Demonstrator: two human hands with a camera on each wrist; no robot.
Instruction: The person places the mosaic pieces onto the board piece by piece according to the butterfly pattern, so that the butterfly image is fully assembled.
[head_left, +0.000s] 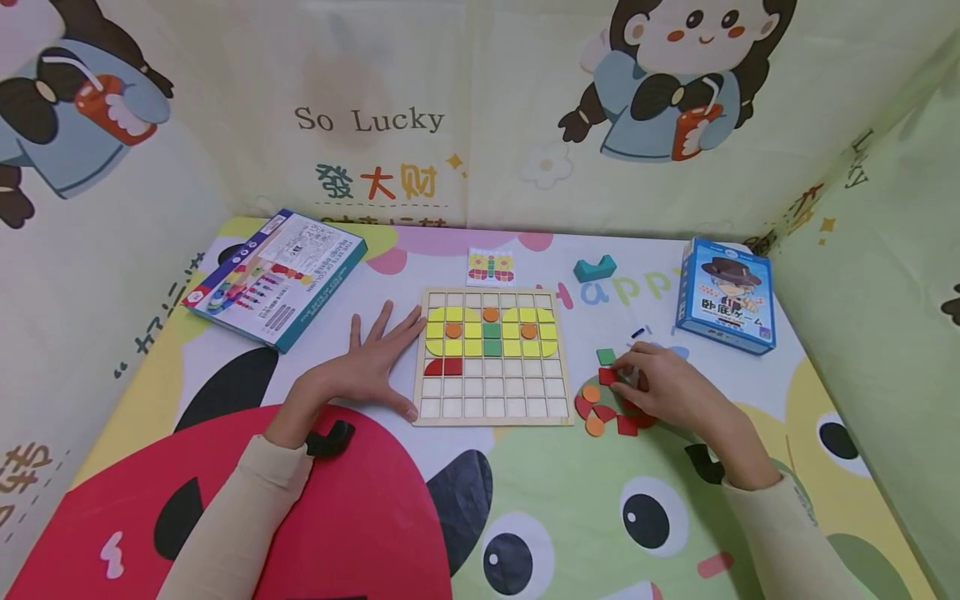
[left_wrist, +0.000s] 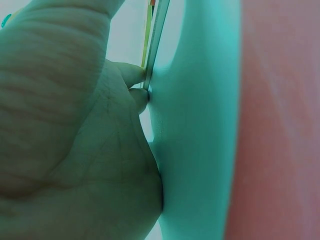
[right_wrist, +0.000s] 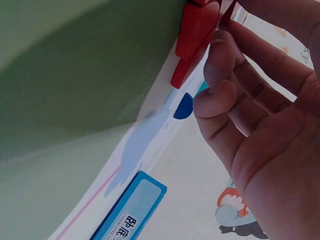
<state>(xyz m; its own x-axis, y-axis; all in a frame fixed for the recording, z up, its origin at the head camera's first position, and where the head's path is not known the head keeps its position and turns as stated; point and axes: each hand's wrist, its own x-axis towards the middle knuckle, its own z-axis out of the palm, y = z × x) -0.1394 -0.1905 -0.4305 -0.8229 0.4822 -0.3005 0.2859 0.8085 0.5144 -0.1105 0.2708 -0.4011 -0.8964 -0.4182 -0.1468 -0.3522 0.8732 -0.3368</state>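
A wooden grid board (head_left: 495, 421) lies mid-table, with yellow, orange and green tiles in its upper rows. Below them at the left sit a red quarter-round tile (head_left: 433, 367) and a red square tile (head_left: 453, 367). My left hand (head_left: 366, 367) spreads its fingers along the board's left edge, thumb and fingertips at the frame. To the right of the board, my right hand (head_left: 671, 385) pinches a red square tile (head_left: 608, 377) between thumb and finger. Under and beside that hand are loose red tiles (head_left: 627, 426) and orange discs (head_left: 595, 427), partly covered by it.
A small butterfly pattern card (head_left: 491, 267) lies behind the board. A teal notched block (head_left: 595, 268), a green square tile (head_left: 606, 357) and a dark blue piece (head_left: 637, 332) lie to the right. Flat box (head_left: 281, 279) back left; blue box (head_left: 726, 296) back right.
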